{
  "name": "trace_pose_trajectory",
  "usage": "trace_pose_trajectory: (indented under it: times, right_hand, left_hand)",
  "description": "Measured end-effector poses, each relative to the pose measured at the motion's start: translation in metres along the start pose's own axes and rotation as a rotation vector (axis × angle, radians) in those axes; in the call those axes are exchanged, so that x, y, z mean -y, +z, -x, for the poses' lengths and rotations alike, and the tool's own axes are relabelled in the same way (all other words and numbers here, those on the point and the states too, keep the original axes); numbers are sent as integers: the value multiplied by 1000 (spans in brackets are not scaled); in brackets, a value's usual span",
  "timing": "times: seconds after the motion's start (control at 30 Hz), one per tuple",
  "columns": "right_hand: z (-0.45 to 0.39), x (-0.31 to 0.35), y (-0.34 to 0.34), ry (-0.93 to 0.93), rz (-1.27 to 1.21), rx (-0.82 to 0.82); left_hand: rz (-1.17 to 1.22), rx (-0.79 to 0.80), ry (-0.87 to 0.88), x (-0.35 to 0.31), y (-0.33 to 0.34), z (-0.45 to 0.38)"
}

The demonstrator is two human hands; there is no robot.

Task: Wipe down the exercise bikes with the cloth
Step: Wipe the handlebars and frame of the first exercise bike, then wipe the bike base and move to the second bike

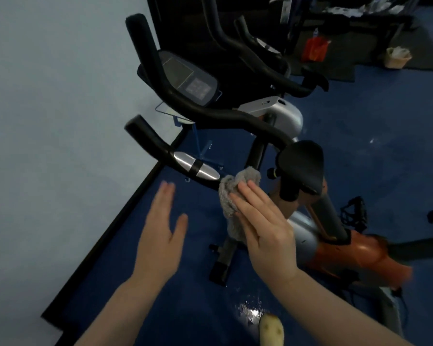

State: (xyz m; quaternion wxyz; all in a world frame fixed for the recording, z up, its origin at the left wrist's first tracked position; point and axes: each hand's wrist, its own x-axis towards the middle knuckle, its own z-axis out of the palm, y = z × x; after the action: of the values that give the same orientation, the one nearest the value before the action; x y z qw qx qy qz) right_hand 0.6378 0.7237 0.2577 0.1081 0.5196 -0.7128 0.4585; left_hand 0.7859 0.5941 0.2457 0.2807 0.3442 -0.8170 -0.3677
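Note:
An exercise bike with black handlebars point(160, 148), a grey console point(188, 78) and a black saddle point(303, 163) stands in front of me by the wall. A grey cloth point(231, 193) is pressed against the near handlebar, just right of its silver grip plates point(195, 166). My right hand point(263, 223) lies flat on the cloth with fingers straight, holding it to the bar. My left hand point(160, 236) hovers open below the handlebar, touching nothing. The bike's orange and silver body point(335, 250) shows at the lower right.
A second exercise bike point(260, 53) stands behind the first. A pale blue wall point(48, 121) with a black skirting fills the left. The floor point(385, 146) is blue. At the back right are an orange bag point(315, 48) and a pale basket point(398, 57).

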Motion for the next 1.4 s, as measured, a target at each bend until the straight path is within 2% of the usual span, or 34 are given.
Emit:
trace_pose_trajectory:
  times: [0.13, 0.23, 0.4, 0.53, 0.7, 0.93, 1.03, 1.23, 1.4]
  right_hand:
    - [48, 6, 7, 42, 61, 185]
    - [87, 16, 7, 278, 110, 284]
    - [140, 16, -16, 579, 223, 228]
    - [194, 4, -52, 805, 305, 297]
    - [276, -6, -126, 1019, 393, 284]
    - [395, -33, -246, 1300, 502, 280]
    - [426, -50, -296, 1342, 527, 268]
    - [435, -97, -379, 1410, 577, 235]
    - [423, -167, -430, 1425, 560, 227]
  left_hand:
    - [-206, 416, -91, 41, 17, 30]
    - [-346, 656, -125, 54, 26, 43]
    - [-419, 873, -22, 53, 60, 62]
    - [-426, 1063, 55, 30, 108, 90]
    - [-476, 1294, 157, -20, 188, 138]
    - [-522, 1453, 340, -119, 308, 217]
    - [-533, 1499, 381, -154, 356, 244]
    - [-498, 1486, 416, -216, 429, 255]
    - [-503, 1469, 382, -250, 494, 236]
